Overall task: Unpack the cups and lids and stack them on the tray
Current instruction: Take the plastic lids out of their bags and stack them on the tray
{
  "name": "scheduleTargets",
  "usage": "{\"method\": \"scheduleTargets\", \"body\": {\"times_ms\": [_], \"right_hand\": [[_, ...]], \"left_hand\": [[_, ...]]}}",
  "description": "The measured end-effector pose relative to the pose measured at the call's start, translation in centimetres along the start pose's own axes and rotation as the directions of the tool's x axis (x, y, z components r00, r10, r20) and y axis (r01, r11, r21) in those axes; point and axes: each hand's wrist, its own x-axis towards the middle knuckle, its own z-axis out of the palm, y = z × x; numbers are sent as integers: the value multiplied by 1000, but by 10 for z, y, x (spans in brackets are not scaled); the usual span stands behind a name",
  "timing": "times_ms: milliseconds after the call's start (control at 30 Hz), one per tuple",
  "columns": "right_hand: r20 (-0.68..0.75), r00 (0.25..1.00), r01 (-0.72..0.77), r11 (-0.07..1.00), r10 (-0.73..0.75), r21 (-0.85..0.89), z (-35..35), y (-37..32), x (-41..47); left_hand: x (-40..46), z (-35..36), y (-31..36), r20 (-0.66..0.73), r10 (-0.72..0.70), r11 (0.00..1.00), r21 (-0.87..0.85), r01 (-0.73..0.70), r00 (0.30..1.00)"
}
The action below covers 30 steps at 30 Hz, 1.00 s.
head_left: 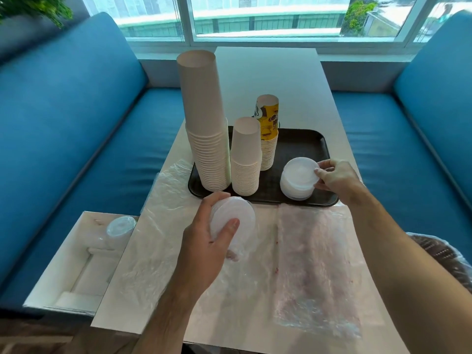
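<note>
Judging from how things lie, the unpacking looks well along: three inverted cup stacks already stand on the dark tray (301, 139), a tall white stack (207, 123) at its left edge, a shorter white stack (245, 159) just beside it, and a printed yellow stack (268, 134) behind that. A pile of translucent lids (297, 180) sits on the tray's right part, its flat faces up and its stacking axis upright; the right hand (337, 177) pinches the top lid's rim, thumb and fingertips curled on the edge. The left hand (209, 241) holds a second bundle of lids (232, 218) above the surface (268, 72), just in front of the tray, its grip curled round the bundle with the thumb across the front; here the discs are tipped, faces toward the camera, so the bundle's axis leans rather than stands upright (it seems partly wrapped in thin film, though I cannot be sure). Empty plastic sleeves (314, 264) lie flat on the near surface. Left to do, I judge: add this bundle to the pile, and fetch the wrapped lids (120, 226) lying in the white box (76, 256) at the left.
</note>
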Motion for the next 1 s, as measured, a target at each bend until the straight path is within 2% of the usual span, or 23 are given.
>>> {"method": "scheduleTargets", "body": {"times_ms": [167,267,367,433,533,733,1000], "right_hand": [[-21,999,34,963,-41,-267,1,-6,-9],[-8,969,213,850,-247,-482,3,-14,-16],[131,915,391,754,-382,-528,14,-18,-21],[225,913,405,704,-339,-583,21,-18,-22],[280,930,366,650,-237,-666,26,-14,-19],[295,929,369,576,-223,-729,33,-14,-15],[286,931,365,532,-228,-765,41,-17,-14]], "left_hand": [[1,0,0,-2,-29,999,15,29,1000],[2,-1,0,-8,-27,1000,16,27,1000],[4,0,1,0,-46,999,13,46,999],[5,1,1,1,-55,998,12,55,999],[6,1,0,2,-43,999,5,43,999],[8,0,-1,-1,-59,998,3,59,998],[11,2,0,0,-69,998,3,69,998]]}}
